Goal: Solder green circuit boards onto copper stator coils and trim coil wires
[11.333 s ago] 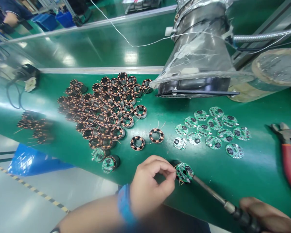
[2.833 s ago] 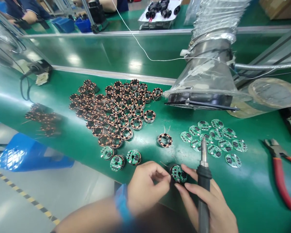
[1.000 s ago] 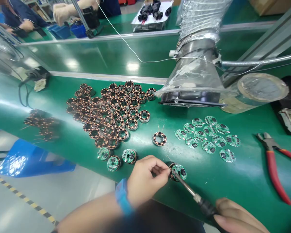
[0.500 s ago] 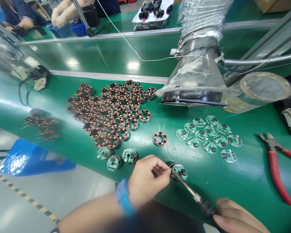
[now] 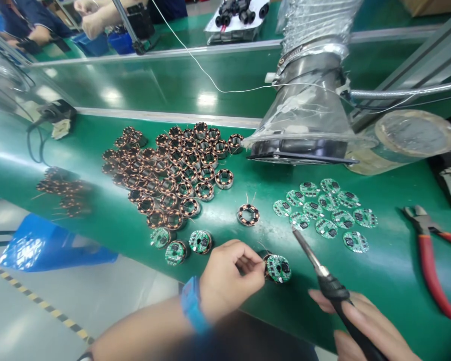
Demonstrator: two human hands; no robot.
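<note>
My left hand (image 5: 229, 281), with a blue wristband (image 5: 191, 305), pinches at the edge of a copper-wound stator topped by a round green circuit board (image 5: 278, 268). My right hand (image 5: 364, 321) grips a soldering iron (image 5: 332, 291). Its bare metal tip hangs over the green belt, to the right of that board and short of the loose boards (image 5: 323, 210). Three more stators with fitted boards (image 5: 200, 241) sit left of my left hand. A single wound stator (image 5: 248, 214) with upright wires lies further up, next to a large pile of stators (image 5: 165, 173).
Red-handled pliers (image 5: 428, 260) lie at the right of the green belt (image 5: 225, 321). A silver fume duct (image 5: 308, 95) with a plastic-wrapped hood stands at the back. Beyond it are a second belt, a tray of black parts (image 5: 235, 17), and a co-worker's hands (image 5: 90, 20).
The soldering iron has lifted off the board and swung up and right, with its tip now over the belt. My left hand stays on the stator.
</note>
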